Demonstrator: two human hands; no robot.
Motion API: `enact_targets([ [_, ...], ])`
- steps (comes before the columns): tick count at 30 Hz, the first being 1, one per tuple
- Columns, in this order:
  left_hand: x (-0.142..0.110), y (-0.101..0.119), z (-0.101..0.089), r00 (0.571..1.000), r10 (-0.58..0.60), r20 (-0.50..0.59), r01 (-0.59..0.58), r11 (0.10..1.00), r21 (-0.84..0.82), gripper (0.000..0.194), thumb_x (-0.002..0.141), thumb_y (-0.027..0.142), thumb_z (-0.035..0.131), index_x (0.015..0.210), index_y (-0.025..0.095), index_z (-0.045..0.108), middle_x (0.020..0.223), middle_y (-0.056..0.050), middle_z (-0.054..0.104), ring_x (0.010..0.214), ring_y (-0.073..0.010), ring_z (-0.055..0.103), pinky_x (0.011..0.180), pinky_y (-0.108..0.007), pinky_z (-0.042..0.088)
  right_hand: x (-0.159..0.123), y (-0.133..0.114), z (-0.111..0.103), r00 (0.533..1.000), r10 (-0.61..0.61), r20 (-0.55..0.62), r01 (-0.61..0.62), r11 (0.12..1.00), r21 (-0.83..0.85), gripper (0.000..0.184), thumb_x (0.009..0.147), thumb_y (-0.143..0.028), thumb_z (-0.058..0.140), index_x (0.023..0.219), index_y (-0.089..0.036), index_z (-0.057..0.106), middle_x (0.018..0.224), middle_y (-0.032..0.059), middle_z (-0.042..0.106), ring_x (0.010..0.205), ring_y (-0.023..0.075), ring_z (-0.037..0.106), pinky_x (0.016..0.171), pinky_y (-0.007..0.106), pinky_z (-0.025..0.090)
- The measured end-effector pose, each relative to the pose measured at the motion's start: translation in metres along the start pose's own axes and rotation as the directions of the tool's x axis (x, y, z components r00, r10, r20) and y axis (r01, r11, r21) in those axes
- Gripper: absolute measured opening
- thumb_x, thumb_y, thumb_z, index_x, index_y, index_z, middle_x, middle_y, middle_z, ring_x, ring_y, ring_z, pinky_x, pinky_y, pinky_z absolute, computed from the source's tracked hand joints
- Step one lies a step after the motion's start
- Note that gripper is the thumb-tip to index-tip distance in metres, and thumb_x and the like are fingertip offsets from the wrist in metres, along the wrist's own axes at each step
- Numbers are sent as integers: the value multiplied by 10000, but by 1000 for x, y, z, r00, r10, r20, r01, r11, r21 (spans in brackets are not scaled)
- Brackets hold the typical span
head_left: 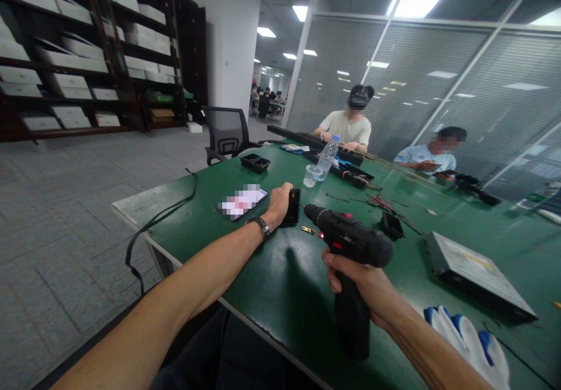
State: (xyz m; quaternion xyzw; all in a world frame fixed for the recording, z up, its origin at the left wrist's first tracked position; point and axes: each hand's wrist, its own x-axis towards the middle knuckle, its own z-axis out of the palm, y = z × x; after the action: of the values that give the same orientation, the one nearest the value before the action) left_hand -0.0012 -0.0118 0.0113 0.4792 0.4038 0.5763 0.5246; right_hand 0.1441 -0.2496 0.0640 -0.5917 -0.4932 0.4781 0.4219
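Drill [350, 244] gripped in right hand [363, 282], small black box [293, 206] under left hand [279, 202], contents unseen.

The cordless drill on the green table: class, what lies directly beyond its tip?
Beyond the cordless drill sits a small brass piece and a black block gripped by the left hand. The block's far side is hidden by that hand.

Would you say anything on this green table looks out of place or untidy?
A little. A black cable trails over the table edge and hangs toward the floor. Small loose parts lie between the left hand, holding a black block, and the right hand with the drill. Nothing looks spilled or broken.
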Motion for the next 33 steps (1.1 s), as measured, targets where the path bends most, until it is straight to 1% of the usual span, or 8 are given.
enact_targets([
  [3,0,-1,0,1000,2,12,-2,1000,-12,380,939,526,557,672,269,472,655,19,443,657,-182,451,619,-341,310,1,3,-2,1000,-11,7,11,1000,25,387,873,-546,833,943,-179,729,619,21,650,606,173,511,652,332,347],
  [6,1,-2,-1,1000,1,18,-1,1000,-26,379,941,533,561,682,266,489,671,14,473,665,-186,470,624,-340,331,1,3,-3,999,-22,34,21,999,36,368,910,-521,829,988,-169,754,645,21,666,620,172,531,677,332,373],
  [15,4,-4,-1,999,-47,8,47,998,-50,376,941,529,598,695,261,503,667,15,490,647,-181,473,612,-330,336,3,6,-1,999,-33,5,33,999,41,375,893,-532,829,963,-185,707,621,4,645,606,165,501,658,335,362],
  [20,5,-6,-1,999,-53,13,54,997,-49,383,941,541,595,696,255,526,669,10,511,648,-184,489,610,-326,344,2,3,-1,1000,16,13,-16,1000,2,411,852,-584,808,884,-207,648,582,20,629,620,180,493,650,342,351],
  [24,6,-7,-1,999,-35,4,35,999,-32,378,939,533,591,690,259,516,661,16,482,645,-179,453,605,-331,317,2,5,-1,999,-36,2,36,998,45,445,864,-544,829,1103,-180,738,614,-5,654,602,175,511,667,335,369],
  [25,6,-7,-1,999,-33,1,33,999,-27,378,941,528,589,686,259,511,659,17,476,646,-179,445,606,-332,312,2,6,-1,999,-33,5,32,998,46,436,869,-542,829,1096,-180,741,613,-3,655,597,173,509,663,334,363],
  [29,6,-6,-1,999,-33,-6,33,999,-18,391,947,530,581,675,262,499,658,12,472,655,-183,451,611,-334,309,4,11,-3,1000,-2,2,2,1000,28,399,871,-578,817,899,-206,676,580,20,636,587,174,485,631,335,325],
  [33,5,-5,-1,999,-32,-2,32,999,-18,387,936,542,592,685,266,489,670,12,472,667,-187,465,615,-333,322,3,10,-3,1000,-16,4,15,999,29,386,883,-561,822,906,-200,690,590,21,643,606,178,503,656,335,352],
])
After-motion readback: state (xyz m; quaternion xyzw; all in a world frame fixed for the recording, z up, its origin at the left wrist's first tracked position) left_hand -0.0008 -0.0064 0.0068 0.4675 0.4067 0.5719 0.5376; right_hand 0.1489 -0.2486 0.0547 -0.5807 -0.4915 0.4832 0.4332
